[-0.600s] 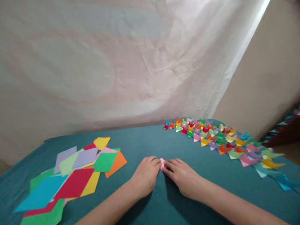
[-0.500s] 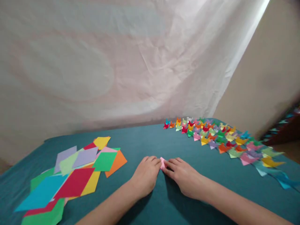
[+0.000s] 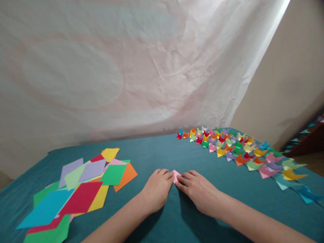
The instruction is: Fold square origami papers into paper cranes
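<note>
Pink folded paper (image 3: pixel 176 176) sits on the teal tabletop (image 3: pixel 157 152) near its front middle. It is pinched between the fingertips of the left hand (image 3: pixel 157 190) and the right hand (image 3: pixel 198 190), both palm-down with fingers curled onto it. So small a piece could slip or crease askew if one hand presses harder than the other, and the fingers hide most of it. Loose coloured sheets (image 3: pixel 83 189) lie well apart to the left and rows of folded paper figures (image 3: pixel 240 152) to the right; neither crowds the hands.
</note>
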The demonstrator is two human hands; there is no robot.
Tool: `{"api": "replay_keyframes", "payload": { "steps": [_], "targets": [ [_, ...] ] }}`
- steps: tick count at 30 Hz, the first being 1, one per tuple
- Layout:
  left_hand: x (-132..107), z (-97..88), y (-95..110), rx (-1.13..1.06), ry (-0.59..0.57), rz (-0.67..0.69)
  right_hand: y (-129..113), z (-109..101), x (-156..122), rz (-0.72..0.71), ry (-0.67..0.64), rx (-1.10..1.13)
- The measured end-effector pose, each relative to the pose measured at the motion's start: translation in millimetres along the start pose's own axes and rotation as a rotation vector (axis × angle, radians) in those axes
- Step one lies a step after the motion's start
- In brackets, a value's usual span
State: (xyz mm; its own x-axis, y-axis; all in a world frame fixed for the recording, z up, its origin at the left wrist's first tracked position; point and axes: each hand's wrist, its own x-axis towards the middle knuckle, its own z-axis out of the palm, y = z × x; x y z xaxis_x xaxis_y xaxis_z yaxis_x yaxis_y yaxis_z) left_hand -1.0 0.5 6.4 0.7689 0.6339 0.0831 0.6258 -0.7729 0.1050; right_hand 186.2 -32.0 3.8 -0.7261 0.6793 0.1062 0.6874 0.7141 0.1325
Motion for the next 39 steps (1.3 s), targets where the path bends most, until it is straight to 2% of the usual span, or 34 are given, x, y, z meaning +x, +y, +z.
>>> {"api": "replay_keyframes", "payload": {
  "steps": [7, 13, 16, 17, 21, 24, 31, 39],
  "targets": [
    [1.6, 0.5, 0.8, 0.012, 0.018, 0.017, -10.8, 11.2, 4.5, 0.002, 0.050, -0.116],
    [5.9, 4.8, -6.6, -0.017, 0.049, 0.041, -9.9, -3.1, -2.1, -0.025, 0.035, -0.009],
    [6.9, 6.8, -15.1, -0.102, 0.081, 0.065, 3.1, -9.0, -4.7, -0.069, 0.038, 0.182],
    [6.8, 7.3, -18.2, -0.142, 0.099, 0.073, 8.7, -8.6, -4.3, -0.040, 0.054, 0.251],
    [6.7, 10.5, -29.3, -0.328, 0.138, 0.102, 29.6, 4.0, 5.3, 0.114, 0.162, 0.361],
    [7.3, 15.3, -34.9, -0.440, 0.177, 0.073, 37.7, 14.1, 16.2, 0.094, 0.163, 0.456],
    [7.7, 21.9, -37.0, -0.539, 0.224, 0.001, 38.8, 12.8, 27.3, 0.024, 0.196, 0.674],
    [7.2, 19.8, -34.0, -0.504, 0.260, -0.046, 36.1, 36.7, 27.2, 0.168, 0.341, 0.772]
  ]
}}
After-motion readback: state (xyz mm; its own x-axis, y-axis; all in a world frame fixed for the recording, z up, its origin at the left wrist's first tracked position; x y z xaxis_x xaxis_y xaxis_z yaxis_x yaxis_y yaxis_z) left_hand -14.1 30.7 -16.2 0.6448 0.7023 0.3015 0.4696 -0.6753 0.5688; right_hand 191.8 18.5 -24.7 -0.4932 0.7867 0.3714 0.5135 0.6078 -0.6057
